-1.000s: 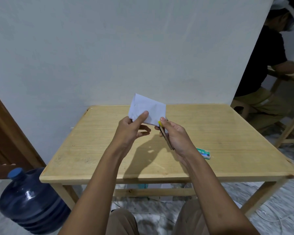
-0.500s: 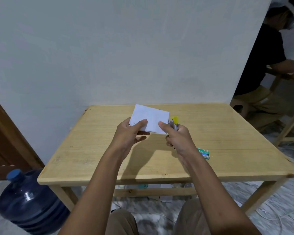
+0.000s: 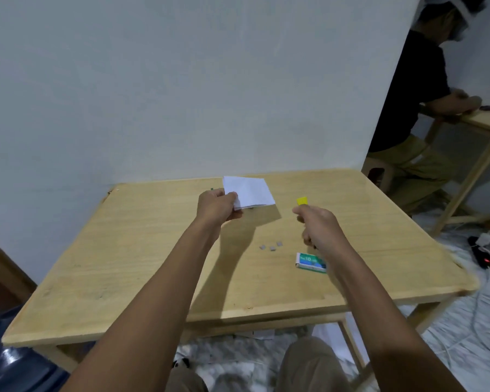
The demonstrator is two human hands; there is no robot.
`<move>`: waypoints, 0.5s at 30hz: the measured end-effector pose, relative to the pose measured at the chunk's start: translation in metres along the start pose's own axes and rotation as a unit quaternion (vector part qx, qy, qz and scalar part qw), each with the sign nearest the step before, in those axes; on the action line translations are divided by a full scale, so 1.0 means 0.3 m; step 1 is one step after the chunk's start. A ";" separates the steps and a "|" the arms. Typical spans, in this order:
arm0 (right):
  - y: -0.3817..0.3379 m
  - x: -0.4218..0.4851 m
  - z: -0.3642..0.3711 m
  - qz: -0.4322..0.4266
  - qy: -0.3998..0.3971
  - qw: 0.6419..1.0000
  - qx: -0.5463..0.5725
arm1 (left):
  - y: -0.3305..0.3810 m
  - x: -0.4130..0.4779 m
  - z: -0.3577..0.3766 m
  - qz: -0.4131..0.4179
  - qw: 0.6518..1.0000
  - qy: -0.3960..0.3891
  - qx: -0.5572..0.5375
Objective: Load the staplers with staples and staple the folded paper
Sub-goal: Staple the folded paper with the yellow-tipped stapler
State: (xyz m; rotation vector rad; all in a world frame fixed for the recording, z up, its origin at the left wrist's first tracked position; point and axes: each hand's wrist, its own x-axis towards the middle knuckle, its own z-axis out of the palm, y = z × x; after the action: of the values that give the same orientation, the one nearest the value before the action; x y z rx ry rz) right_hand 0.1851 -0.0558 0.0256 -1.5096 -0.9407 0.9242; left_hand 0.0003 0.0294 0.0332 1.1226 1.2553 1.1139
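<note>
The folded paper [image 3: 251, 193] is white with a faint bluish cast. The stapler [image 3: 302, 201] shows only a bright yellow end. The staple box [image 3: 309, 260] is green and white, with a white "10" on its teal-green face. Three small staple strips [image 3: 272, 246] are dull grey. The table [image 3: 142, 250] is pale yellow wood with a fine, light grain. Behind it the wall [image 3: 181, 80] is plain pale grey-blue. The water jug [image 3: 20, 360] is dark blue, and the floor [image 3: 461, 329] is mottled grey and white, like marble.
</note>
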 end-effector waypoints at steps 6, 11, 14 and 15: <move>0.023 0.148 -0.108 0.012 0.001 1.000 -0.018 | -0.050 0.189 0.276 0.037 0.993 -0.005 0.110; 0.023 0.225 -0.139 0.002 0.008 1.000 -0.022 | -0.099 0.272 0.406 0.138 0.942 -0.018 0.306; 0.028 0.254 -0.146 -0.003 0.010 1.000 -0.019 | -0.128 0.301 0.442 0.182 0.864 -0.008 0.470; 0.030 0.259 -0.144 -0.002 0.009 1.000 -0.016 | -0.139 0.306 0.447 0.197 0.836 -0.005 0.512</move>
State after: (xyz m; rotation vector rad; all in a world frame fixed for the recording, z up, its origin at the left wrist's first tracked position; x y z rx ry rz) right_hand 0.2555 -0.0015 0.0165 -1.5395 -0.9495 0.8947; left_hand 0.1355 0.1142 -0.0189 2.2641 1.7101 0.6545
